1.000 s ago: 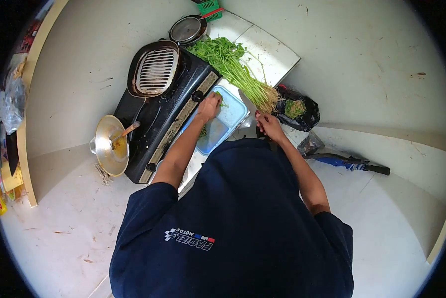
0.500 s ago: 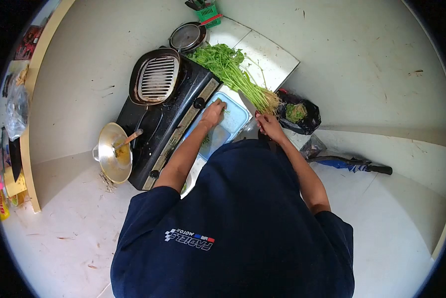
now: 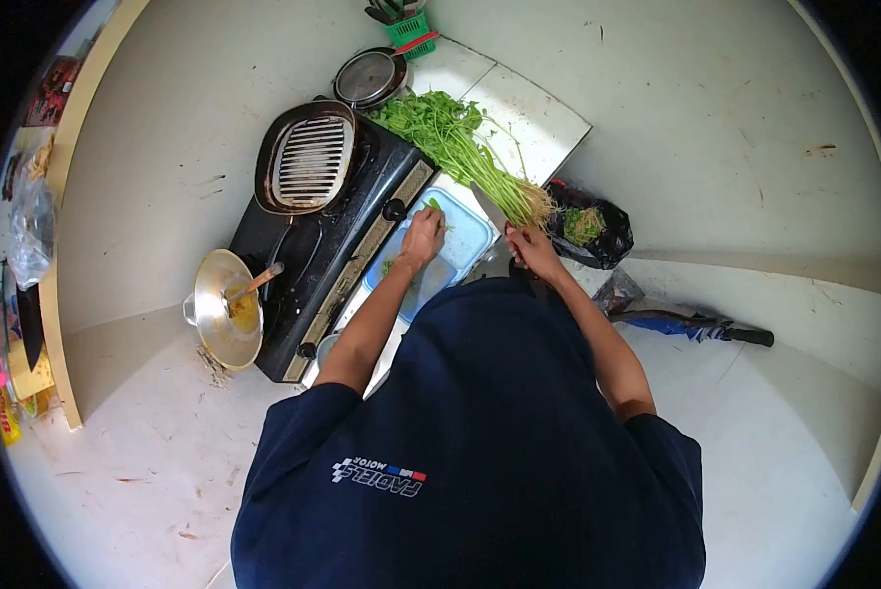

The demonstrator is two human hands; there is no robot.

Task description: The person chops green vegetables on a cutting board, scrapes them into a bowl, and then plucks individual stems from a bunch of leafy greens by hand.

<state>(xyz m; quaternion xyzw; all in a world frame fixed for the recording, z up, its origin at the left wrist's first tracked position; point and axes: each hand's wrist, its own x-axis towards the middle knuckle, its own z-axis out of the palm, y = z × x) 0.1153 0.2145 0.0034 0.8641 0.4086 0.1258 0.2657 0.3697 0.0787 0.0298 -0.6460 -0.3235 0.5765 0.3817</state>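
My right hand (image 3: 533,251) is closed around the handle of a knife (image 3: 488,206), whose blade points up and left beside the roots of a leafy green bunch. My left hand (image 3: 423,236) is over a light blue plastic tray (image 3: 472,232), its fingers closed on a small piece of leafy greens (image 3: 434,205). Bits of green lie in the tray near my left wrist. Beyond both hands rests the large bunch of leafy greens (image 3: 460,137), long stems and pale roots toward my right hand.
A black gas stove (image 3: 362,245) stands to the left, carrying a ridged grill pan (image 3: 311,157) and a wok (image 3: 226,312) with a wooden-handled utensil. A black plastic bag (image 3: 612,231) with root trimmings sits at right. A green basket (image 3: 413,37) stands at the back.
My left hand has shifted slightly left and down over the tray, with the greens still in its fingers. My right hand and the knife have barely moved.
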